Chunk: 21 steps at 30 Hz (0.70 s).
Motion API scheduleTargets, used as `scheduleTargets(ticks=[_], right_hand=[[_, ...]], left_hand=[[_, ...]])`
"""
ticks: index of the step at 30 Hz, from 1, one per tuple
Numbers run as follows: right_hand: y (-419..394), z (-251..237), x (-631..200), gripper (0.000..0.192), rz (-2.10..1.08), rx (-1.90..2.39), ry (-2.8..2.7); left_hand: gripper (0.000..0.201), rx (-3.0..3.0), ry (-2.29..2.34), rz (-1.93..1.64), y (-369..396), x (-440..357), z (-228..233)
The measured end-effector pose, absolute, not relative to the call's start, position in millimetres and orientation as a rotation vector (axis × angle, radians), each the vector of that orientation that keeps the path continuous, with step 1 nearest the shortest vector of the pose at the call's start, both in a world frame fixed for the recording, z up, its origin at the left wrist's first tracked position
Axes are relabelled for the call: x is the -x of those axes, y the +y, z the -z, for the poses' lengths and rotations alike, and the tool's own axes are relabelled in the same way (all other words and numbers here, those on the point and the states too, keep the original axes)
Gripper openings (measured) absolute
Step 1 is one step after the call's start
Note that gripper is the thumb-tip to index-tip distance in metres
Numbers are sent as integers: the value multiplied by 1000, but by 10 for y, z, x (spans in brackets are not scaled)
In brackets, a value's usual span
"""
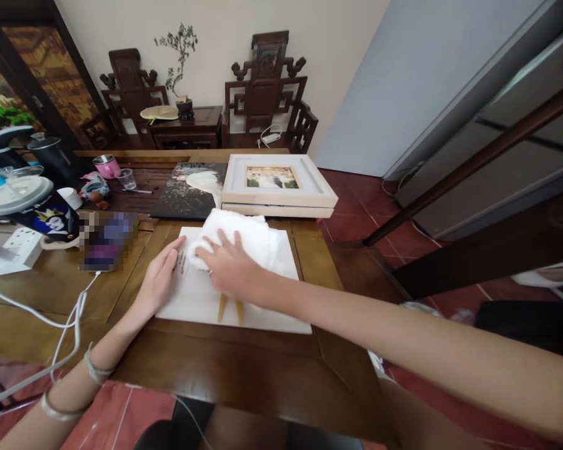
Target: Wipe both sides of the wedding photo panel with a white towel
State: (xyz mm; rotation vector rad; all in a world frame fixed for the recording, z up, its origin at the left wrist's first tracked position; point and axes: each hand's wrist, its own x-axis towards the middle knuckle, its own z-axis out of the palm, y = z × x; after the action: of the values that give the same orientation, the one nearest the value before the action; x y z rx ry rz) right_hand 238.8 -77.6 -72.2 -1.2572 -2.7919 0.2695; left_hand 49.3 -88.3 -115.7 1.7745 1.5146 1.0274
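- The right hand (232, 269) lies palm down on a white towel (244, 240), its grip open with the fingers spread flat; it presses the towel and does not clasp it.
- The towel rests on the far part of a white board (201, 300), at about 12 o'clock from that hand.
- The left hand (157, 281) lies flat on the board's left edge, at 9 o'clock from the towel — its grip is open and holds nothing.
- At 12 o'clock behind the towel is a white picture frame (279, 187) with a photo in it; a dark print (190, 190) lies just beside it.
- A clear cup (127, 179) and a pink mug (106, 166) stand at 10 o'clock; I cannot tell what they contain.
- The surface (244, 369) is bare toward the near edge — its right edge is near the board.
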Motion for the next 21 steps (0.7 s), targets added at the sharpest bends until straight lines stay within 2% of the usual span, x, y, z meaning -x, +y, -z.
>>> scheduleTargets(ticks=[5,9,13,15,18,21], right_hand=[[-1255,750,-2245,43,-258,749,-2906],[-1571,590,-2371,36,-390,530,-2944],[-1552,355,-2535,29,-583,625,-3037],[-1401,303,-2595,33,-629,747,-3045],[-1062,334,-2653,41,-511,977,-2985],[-691,397,-2649,40,-491,1162,-2897]], left_hand=[[56,-1671,1512,-1180,-870,-467,1198],[58,-1780,1550,-1074,-926,-516,1165],[59,-2018,1553,-844,-975,-568,1158],[59,-2112,1539,-779,-976,-573,1177],[57,-2214,1547,-723,-962,-567,1207],[54,-2272,1555,-717,-953,-567,1215]])
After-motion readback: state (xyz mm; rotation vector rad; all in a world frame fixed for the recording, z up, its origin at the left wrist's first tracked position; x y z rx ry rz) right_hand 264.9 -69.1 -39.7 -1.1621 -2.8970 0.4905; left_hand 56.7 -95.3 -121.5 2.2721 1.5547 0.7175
